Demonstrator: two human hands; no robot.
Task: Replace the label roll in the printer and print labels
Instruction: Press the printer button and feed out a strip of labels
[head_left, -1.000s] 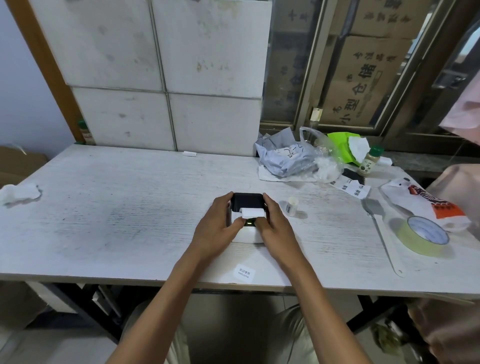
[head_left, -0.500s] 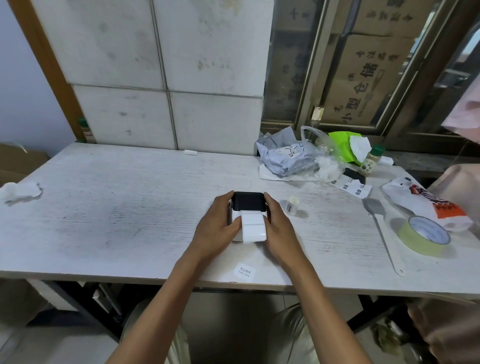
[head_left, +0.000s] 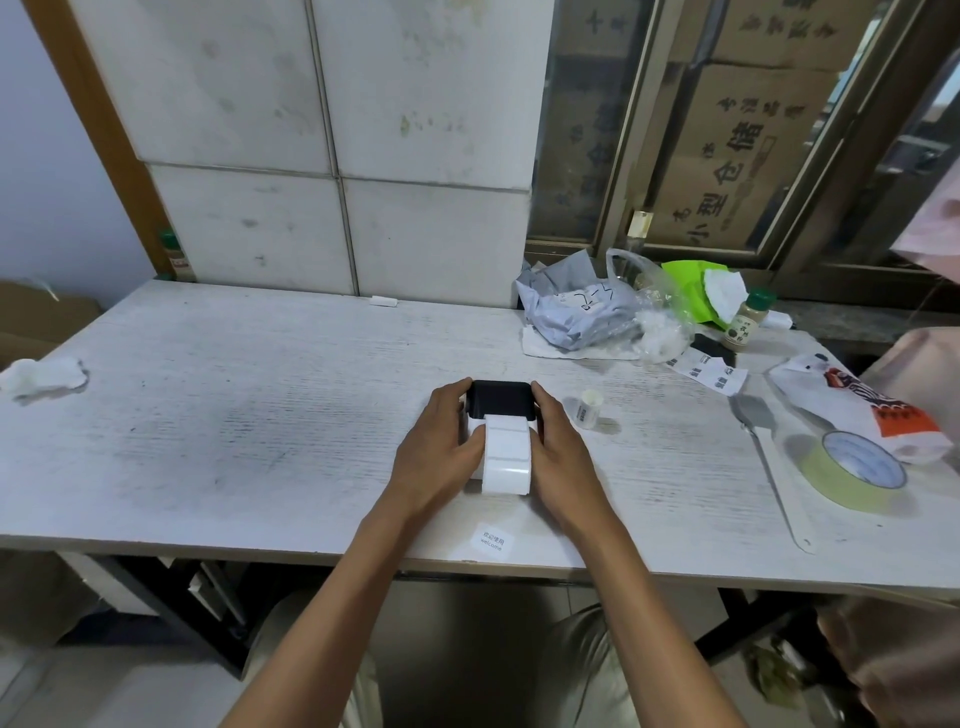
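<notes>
So the little printer (head_left: 500, 402) is sat near the front-middle of the white table (head_left: 260, 415), black top at the far end and white body toward the near edge, and it's bracketed on both sides: the left hand (head_left: 434, 452) is curled around its left flank, the right hand (head_left: 563, 457) is pressed along its right flank, fingers half closed and wrapped onto the casing, not spread flat. A strip of blank labels (head_left: 506, 457) is hanging out of the slot and draped over the front, roughly three labels' worth, with the left thumb resting at its edge. Handling-wise, the printer is probably light hard plastic, so it'd likely get shoved around on that tabletop if it isn't steadied from the sides, which is how it's being held. The strip is thin, floppy backing paper, easily creased or torn crooked, so it's best pinched near the slot and pulled against the cutting edge, not yanked from the loose end. A small roll (head_left: 588, 408) is standing just to the right, likely the spent or spare one, and one printed label (head_left: 491, 540) is lying near the table edge.
</notes>
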